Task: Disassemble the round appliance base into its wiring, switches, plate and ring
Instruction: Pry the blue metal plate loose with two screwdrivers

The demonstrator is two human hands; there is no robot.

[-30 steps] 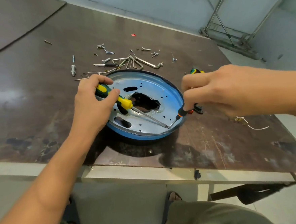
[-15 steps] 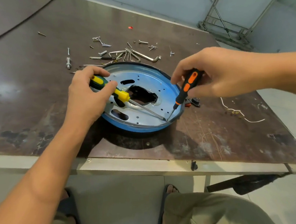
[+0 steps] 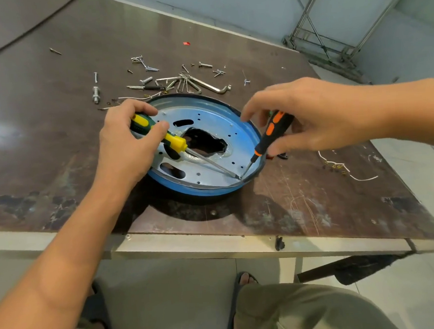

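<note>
while both screwdriver tips meet at the seam on the base's rim, the step in hand looks like prying the metal plate [image 3: 207,118] out of the blue ring [image 3: 199,190]. the round base lies flat on the table [image 3: 55,150], near its front edge, between the two hands. the left hand [image 3: 127,150], at the base's nine o'clock, has fingers [image 3: 140,109] and thumb curled round the yellow-handled screwdriver [image 3: 174,143], whose shaft crosses the plate to the rim at about four o'clock. the right hand [image 3: 310,116], at three o'clock, pinches the orange-and-black screwdriver [image 3: 272,132] between thumb and fingers, forefinger lifted loose, its tip at that same spot. next, i judge, one blade must lever upward while the other holds the gap open. loose screws [image 3: 152,68] lie at twelve o'clock, a white wire [image 3: 350,173] out past three.
</note>
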